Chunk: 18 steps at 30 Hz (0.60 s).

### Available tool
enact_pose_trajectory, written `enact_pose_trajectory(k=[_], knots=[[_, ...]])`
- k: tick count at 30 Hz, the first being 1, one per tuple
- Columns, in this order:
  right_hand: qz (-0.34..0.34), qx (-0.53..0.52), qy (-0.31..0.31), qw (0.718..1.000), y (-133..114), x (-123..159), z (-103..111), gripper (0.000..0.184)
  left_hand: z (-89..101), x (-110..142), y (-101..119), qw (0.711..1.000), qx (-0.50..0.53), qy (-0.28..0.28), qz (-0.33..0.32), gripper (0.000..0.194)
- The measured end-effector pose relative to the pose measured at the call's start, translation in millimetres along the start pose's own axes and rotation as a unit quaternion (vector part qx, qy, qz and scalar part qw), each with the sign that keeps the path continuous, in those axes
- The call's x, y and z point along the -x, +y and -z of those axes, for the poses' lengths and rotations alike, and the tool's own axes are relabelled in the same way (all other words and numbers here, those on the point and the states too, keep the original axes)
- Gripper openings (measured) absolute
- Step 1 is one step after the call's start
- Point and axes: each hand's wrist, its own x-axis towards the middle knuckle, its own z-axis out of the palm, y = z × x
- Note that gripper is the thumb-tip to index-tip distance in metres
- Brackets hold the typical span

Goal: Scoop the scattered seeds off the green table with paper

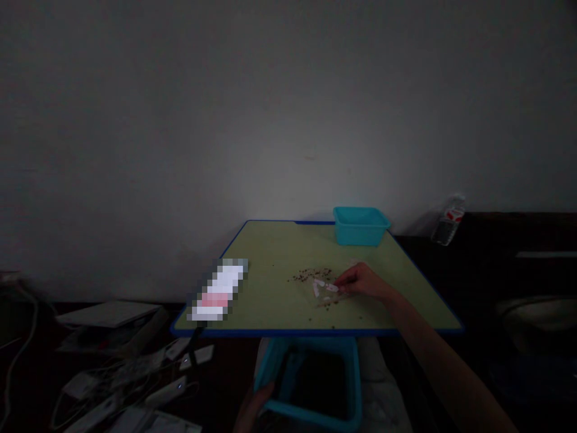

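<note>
My right hand (363, 279) is over the table with its fingers pinched on a thin, clear plastic piece (325, 290) bearing white and pink marks; it may be a small bag, but the dim light hides its exact form. Small dark bits (311, 275) lie scattered on the table beside and behind it, with a few more near the front edge. Below that edge, my left hand (256, 406) grips the left side of a blue plastic basket (359, 385). The basket's inside is dark, so its contents cannot be made out.
The pale green tabletop (265, 240) has a blue rim. A second blue basket (360, 231) stands at its back right corner. A blurred-out phone-like screen (219, 291) is at the left edge. Power strips and cables (166, 391) lie lower left; a plastic bottle (449, 220) is at right.
</note>
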Motion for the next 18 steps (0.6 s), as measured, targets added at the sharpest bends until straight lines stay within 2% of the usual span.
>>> enact_pose_trajectory(k=[6, 10, 18], knots=[[0.012, 0.019, -0.003, 1.000, 1, 0, 1, 0.029, 1.5, -4, -3, 1.000, 0.006, 0.007, 0.004, 0.031], [0.017, 0.024, -0.008, 1.000, 3, -1, 1, 0.029, -4.6, 1, 3, 1.000, -0.001, 0.013, 0.021, 0.033], [0.021, 0.014, -0.009, 1.000, 3, 1, 3, 0.029, -12.2, 5, 10, 1.000, 0.002, 0.012, 0.028, 0.055]])
